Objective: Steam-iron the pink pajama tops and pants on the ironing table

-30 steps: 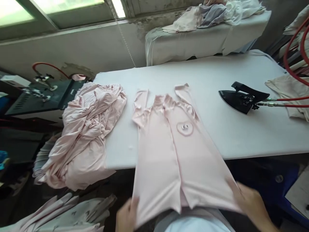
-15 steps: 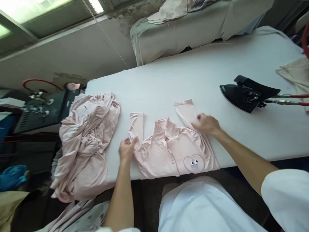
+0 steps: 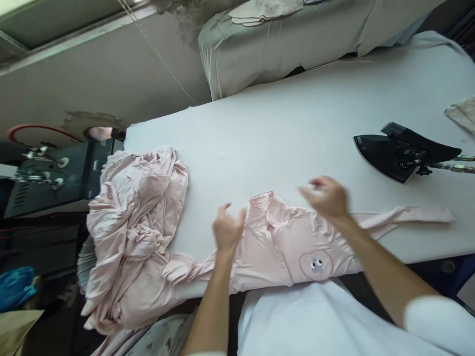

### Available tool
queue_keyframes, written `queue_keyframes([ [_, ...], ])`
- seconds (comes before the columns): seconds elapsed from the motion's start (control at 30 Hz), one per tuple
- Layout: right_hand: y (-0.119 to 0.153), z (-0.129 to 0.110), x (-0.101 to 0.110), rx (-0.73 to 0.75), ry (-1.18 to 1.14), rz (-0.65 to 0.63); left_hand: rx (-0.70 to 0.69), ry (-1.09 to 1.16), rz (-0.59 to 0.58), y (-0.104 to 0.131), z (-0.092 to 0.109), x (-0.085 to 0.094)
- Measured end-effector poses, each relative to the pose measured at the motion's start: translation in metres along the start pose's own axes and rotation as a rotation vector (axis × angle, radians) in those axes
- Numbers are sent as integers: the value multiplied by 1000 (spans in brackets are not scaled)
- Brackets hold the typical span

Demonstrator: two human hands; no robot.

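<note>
Seen from the head, looking forward and down: a pale pink button-front shirt, face up along the near edge of a white-covered tabletop, collar pointing away, one sleeve stretched out to the right, the other crumpled to the left against a large heap of pink fabric. On the chest, right of the front opening, a rounded, outlined patch with two cartoon eyes, purely pictorial.

Left hand just left of the collar, slightly blurred, thumb and fingers spread apart. Right hand by the opposite shoulder, more blurred, fingers partly curled; cannot tell whether pinching any fabric.

Farther right on the tabletop, a black clothes iron, tip toward the left, metal fittings at the rear; any markings too small to read. Behind the tabletop, a cloth-covered ledge with folded beige cloth on top. At far left, a dark machine with metal valves and a red hose. Below the heap, pale fabric printed with dark motifs too small to make out.
</note>
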State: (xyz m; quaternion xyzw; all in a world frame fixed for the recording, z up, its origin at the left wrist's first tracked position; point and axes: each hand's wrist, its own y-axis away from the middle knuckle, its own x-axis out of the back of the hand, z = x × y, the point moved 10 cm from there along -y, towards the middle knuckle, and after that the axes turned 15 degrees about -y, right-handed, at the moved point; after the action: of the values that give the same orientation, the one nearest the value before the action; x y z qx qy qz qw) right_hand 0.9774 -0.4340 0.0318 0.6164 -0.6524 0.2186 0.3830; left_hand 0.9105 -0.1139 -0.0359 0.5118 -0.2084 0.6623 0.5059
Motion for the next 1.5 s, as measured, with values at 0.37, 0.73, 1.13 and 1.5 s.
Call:
queue_keyframes([
  [0.37, 27, 5, -61, 37, 155, -353, -189, 44, -185, 7, -2, -28],
  [0.73, 27, 83, -94, -562, -715, -119, 455, 764, -914, 3, -22, -106],
  [1.13, 14, -16, -95, 487, 144, -383, -487, -202, -179, -9, 52, -46],
  [1.5, -15, 5, -103, 287, -90, -359, -453, -22, -531, -28, 64, -66],
])
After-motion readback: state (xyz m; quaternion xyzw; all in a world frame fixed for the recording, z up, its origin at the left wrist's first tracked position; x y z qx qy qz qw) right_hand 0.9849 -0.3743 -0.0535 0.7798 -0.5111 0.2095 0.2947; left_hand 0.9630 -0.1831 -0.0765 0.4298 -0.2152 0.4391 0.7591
